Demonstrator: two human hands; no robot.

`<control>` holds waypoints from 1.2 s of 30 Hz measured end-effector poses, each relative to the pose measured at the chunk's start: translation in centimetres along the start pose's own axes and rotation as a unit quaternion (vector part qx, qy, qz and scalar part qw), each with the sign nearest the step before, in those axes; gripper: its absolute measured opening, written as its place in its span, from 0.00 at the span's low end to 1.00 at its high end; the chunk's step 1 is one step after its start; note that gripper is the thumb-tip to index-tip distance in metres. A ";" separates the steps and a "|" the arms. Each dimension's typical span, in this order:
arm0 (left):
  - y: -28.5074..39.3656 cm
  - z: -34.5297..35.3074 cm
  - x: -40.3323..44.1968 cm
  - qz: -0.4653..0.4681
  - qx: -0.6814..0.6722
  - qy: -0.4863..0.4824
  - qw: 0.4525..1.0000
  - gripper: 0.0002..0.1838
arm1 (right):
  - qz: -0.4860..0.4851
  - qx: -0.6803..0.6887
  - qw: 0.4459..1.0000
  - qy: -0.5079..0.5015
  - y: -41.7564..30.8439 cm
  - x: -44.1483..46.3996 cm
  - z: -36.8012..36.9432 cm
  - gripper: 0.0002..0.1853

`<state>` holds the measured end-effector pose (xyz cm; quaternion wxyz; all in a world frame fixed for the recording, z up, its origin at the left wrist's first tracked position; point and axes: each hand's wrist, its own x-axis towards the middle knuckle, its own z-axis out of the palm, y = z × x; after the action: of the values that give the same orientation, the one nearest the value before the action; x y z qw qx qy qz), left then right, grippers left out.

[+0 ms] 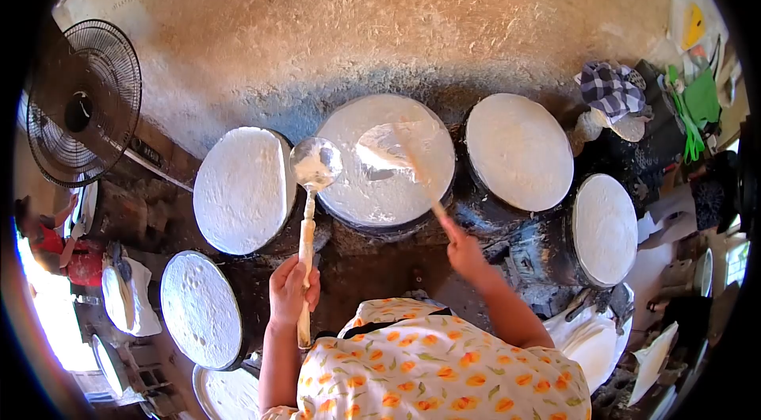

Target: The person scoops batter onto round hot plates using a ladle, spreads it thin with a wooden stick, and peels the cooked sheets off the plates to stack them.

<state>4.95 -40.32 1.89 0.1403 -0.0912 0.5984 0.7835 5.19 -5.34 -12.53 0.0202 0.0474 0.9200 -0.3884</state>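
My left hand is closed around the pale handle of a metal ladle, whose round bowl has white batter in it. The bowl is held over the gap between the left griddle and the middle griddle. In my right hand is a wooden-handled spreader, slanting up to the left. Its far end, blurred, is over the middle griddle, by a thicker patch of batter. White layers cover both griddles.
More white-covered round griddles stand at right, far right and lower left. A fan is at upper left. Flatbreads lie lower right, beside a checkered cloth farther up. Another person is at far left.
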 end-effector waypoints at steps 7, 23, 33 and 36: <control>0.4 1.3 2.4 -0.020 0.081 0.005 0.997 0.10 | -0.126 -0.008 0.992 0.027 -2.3 3.5 -0.2 0.31; -0.5 1.6 8.0 -0.033 0.224 0.047 0.973 0.11 | 0.025 0.055 0.993 -0.097 -1.3 -1.7 -4.8 0.32; -1.2 2.5 3.2 -0.230 -0.111 0.026 0.966 0.07 | 0.012 0.253 0.958 -0.131 -5.3 -4.5 1.8 0.35; 1.6 0.3 -0.4 -0.159 -0.119 -0.005 0.980 0.16 | -0.034 0.193 0.974 -0.110 -9.0 -4.4 -2.8 0.34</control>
<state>4.83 -40.45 3.58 0.2545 -0.1974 0.4776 0.8174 8.65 -9.93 -3.83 0.0986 -0.0240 0.8210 -0.5618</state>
